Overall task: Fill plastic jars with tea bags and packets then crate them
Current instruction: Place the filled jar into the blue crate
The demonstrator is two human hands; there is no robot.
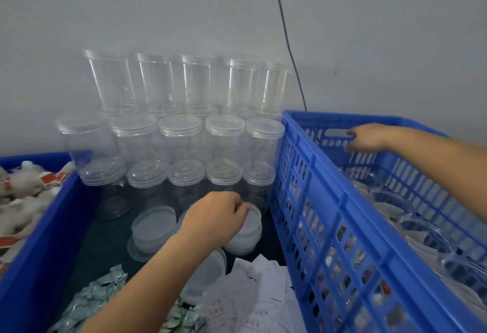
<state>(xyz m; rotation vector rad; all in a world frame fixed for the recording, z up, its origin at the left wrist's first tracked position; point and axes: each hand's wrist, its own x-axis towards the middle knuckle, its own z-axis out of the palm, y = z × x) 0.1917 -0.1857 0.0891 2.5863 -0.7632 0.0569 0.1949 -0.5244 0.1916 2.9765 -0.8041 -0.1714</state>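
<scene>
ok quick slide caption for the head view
Left hand picks a lid while right hand reaches into the blue crate.

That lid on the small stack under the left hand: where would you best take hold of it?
By its thin rim, from above. The lid lies flat on top of a stack, so only the edge offers a grip; the left hand already pinches it there, probably lifting straight up.

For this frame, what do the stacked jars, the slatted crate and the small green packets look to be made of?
Stacked jars: clear, glossy plastic; the wall shows through them.
Slatted crate: rigid blue moulded plastic, with uniform slots and a cut-out handle.
Green packets: probably foil or metallised film; crinkled, silvery sheen, too blurred to be sure.
</scene>
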